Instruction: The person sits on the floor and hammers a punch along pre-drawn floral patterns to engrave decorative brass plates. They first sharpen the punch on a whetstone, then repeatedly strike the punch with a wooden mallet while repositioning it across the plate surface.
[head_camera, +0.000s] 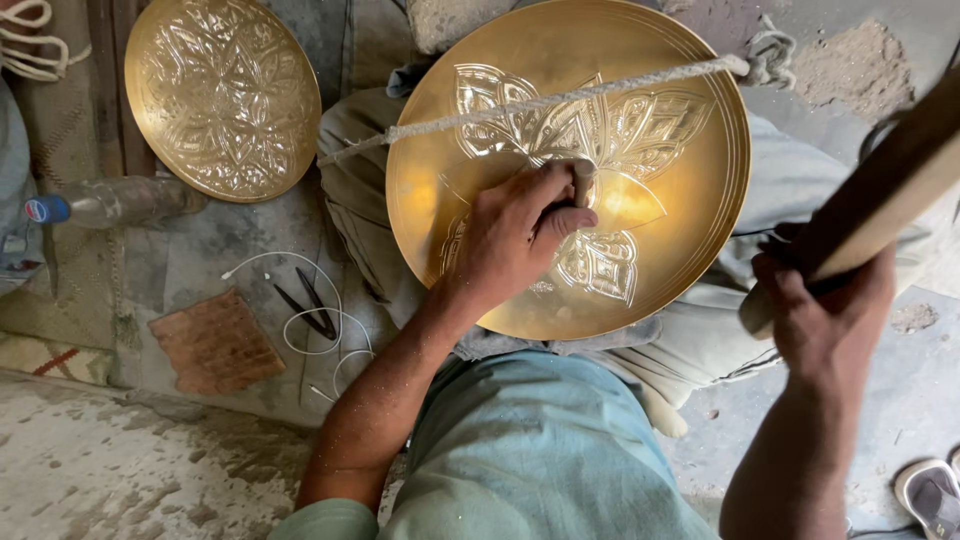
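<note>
Two hands share the work: the left hand (520, 235) is clenched round a small punch (583, 180), tip set on the brass plate (690, 200) resting on the lap under a rope (560, 100); the right hand (825, 310) grips a raised wooden mallet (890, 190). Keeping the punch upright and steady should give cleaner marks

I sit on a rough concrete floor (120, 470) with a grey cloth (200, 260) spread over it. On the cloth, far left, lies a finished brass plate (222, 95). Just near of it lies a clear bottle (115, 202) on its side. Nearer lie a brown pad (215, 342), dark shears (308, 308) and a white cord (310, 330). A sandal (930, 492) rests near right.
</note>
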